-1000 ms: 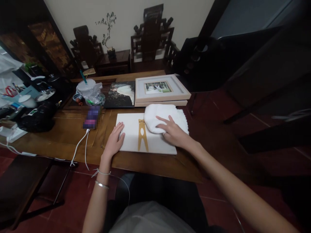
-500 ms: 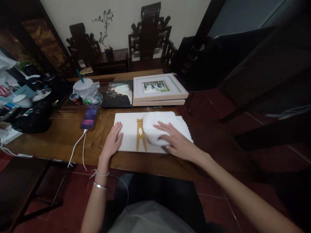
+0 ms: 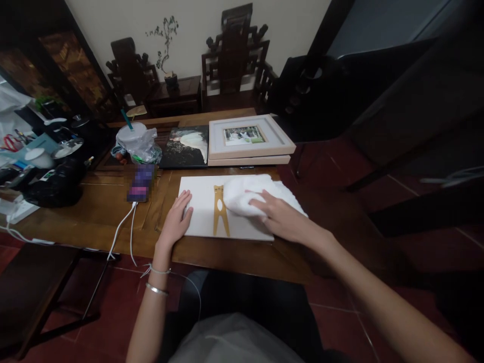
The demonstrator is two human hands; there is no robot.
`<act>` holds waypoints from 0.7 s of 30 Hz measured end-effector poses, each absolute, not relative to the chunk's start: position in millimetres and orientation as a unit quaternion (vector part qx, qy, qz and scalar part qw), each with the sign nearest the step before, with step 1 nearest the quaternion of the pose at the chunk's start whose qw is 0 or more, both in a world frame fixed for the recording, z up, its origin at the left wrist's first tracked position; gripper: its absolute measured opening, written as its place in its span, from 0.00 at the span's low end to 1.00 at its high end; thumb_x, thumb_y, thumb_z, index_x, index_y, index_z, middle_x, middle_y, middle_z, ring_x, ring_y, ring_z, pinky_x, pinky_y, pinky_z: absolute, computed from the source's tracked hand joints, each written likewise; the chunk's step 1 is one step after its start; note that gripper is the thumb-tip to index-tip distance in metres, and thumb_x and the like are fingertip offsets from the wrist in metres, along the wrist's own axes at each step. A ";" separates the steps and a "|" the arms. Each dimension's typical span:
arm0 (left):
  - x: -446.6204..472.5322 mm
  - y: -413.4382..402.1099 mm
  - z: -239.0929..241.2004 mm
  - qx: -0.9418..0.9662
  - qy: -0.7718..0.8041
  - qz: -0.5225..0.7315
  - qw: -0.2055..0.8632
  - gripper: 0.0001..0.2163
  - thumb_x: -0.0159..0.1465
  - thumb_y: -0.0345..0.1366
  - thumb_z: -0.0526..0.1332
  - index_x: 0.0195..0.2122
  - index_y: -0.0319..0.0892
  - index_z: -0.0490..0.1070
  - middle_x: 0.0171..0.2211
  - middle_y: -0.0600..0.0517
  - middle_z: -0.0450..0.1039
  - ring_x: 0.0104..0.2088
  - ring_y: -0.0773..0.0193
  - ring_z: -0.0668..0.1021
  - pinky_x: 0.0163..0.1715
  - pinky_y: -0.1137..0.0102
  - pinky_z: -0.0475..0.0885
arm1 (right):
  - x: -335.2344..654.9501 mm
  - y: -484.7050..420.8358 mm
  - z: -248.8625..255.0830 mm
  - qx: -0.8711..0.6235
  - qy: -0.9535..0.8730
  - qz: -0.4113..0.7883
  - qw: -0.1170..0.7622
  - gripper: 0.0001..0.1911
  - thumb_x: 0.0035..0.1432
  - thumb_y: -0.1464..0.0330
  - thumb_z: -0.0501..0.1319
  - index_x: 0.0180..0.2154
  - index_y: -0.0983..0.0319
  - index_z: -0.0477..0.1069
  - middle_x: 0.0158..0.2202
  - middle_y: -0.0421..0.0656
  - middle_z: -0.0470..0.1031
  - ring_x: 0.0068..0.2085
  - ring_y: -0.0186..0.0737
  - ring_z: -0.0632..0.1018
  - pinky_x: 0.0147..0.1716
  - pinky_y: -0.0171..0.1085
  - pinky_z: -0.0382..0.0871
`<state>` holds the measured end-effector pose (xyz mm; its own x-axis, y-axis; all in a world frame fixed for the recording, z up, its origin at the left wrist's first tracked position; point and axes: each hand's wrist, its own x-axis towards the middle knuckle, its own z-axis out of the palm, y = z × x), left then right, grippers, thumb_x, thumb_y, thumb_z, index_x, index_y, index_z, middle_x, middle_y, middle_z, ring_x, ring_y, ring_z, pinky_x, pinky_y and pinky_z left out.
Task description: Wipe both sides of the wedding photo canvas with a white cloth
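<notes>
There is one towel (image 3: 242, 194), one white panel (image 3: 200, 209), one phone (image 3: 140, 183).

White cloth (image 3: 244, 196), tan-figured white board (image 3: 242, 227)

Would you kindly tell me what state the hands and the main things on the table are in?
White board: lying flat, partly covered.
White cloth: bunched, partly over the board.
Left hand: open, resting on the board.
Right hand: gripping the cloth.
Phone: screen lit.
Picture frames: stacked, top one face up.

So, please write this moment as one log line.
left hand: rests on white board | right hand: holds white cloth | cloth: over board's right part
</notes>
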<state>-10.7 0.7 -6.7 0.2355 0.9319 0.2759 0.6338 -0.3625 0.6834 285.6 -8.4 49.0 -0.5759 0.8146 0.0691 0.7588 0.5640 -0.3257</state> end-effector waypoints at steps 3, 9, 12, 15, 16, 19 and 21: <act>-10.0 0.9 -7.4 0.757 0.516 0.336 0.219 0.19 0.67 0.37 0.51 0.59 0.43 0.62 0.63 0.45 0.59 0.65 0.60 0.58 0.65 0.55 0.50 | 296.8 -44.4 49.2 -0.413 -0.892 0.152 0.099 0.18 0.55 0.74 0.48 0.44 0.61 0.69 0.59 0.51 0.66 0.62 0.54 0.62 0.57 0.56 0.60; -10.1 1.7 -8.4 0.757 0.522 0.328 0.217 0.19 0.67 0.36 0.51 0.59 0.41 0.62 0.63 0.44 0.58 0.65 0.60 0.58 0.65 0.56 0.50 | 308.5 -22.0 46.3 -0.498 -0.842 0.196 0.061 0.22 0.60 0.65 0.48 0.54 0.60 0.66 0.57 0.50 0.69 0.61 0.57 0.64 0.54 0.55 0.64; -10.5 1.4 -8.1 0.758 0.520 0.330 0.215 0.19 0.67 0.36 0.51 0.59 0.41 0.62 0.63 0.44 0.59 0.65 0.60 0.58 0.65 0.56 0.50 | 301.2 25.3 50.8 -0.508 -0.831 0.212 0.081 0.24 0.62 0.62 0.48 0.57 0.59 0.64 0.57 0.48 0.69 0.59 0.58 0.66 0.55 0.56 0.62; -10.9 0.9 -7.3 0.757 0.521 0.331 0.214 0.19 0.67 0.36 0.52 0.59 0.41 0.63 0.63 0.44 0.59 0.65 0.60 0.59 0.65 0.56 0.51 | 289.5 69.0 62.7 -0.493 -0.836 0.224 0.096 0.22 0.62 0.61 0.49 0.54 0.58 0.67 0.57 0.45 0.69 0.57 0.58 0.68 0.56 0.55 0.60; -11.0 0.7 -7.0 0.756 0.522 0.332 0.214 0.19 0.67 0.36 0.52 0.59 0.41 0.63 0.63 0.44 0.59 0.65 0.60 0.59 0.65 0.56 0.52 | 286.0 79.7 66.8 -0.492 -0.834 0.228 0.100 0.21 0.62 0.61 0.49 0.53 0.58 0.68 0.57 0.45 0.69 0.57 0.57 0.68 0.56 0.54 0.60; -11.2 0.5 -6.7 0.754 0.524 0.334 0.213 0.19 0.67 0.36 0.52 0.58 0.40 0.63 0.62 0.43 0.59 0.65 0.60 0.59 0.65 0.56 0.52 | 279.2 94.2 73.3 -0.504 -0.823 0.236 0.112 0.20 0.61 0.62 0.50 0.51 0.59 0.70 0.57 0.46 0.69 0.56 0.57 0.69 0.55 0.53 0.61; -11.4 0.7 -7.1 0.755 0.523 0.335 0.210 0.19 0.67 0.36 0.52 0.58 0.39 0.63 0.62 0.43 0.60 0.64 0.60 0.60 0.65 0.57 0.52 | 278.6 87.6 70.0 -0.505 -0.825 0.229 0.114 0.19 0.61 0.63 0.49 0.50 0.60 0.70 0.55 0.47 0.71 0.54 0.57 0.70 0.53 0.52 0.62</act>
<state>-11.4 0.7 -7.1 0.2287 0.9308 0.2851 0.6491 -0.3641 0.6680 278.6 87.6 70.0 -0.4646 0.8845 -0.0426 0.7797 0.3858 -0.4932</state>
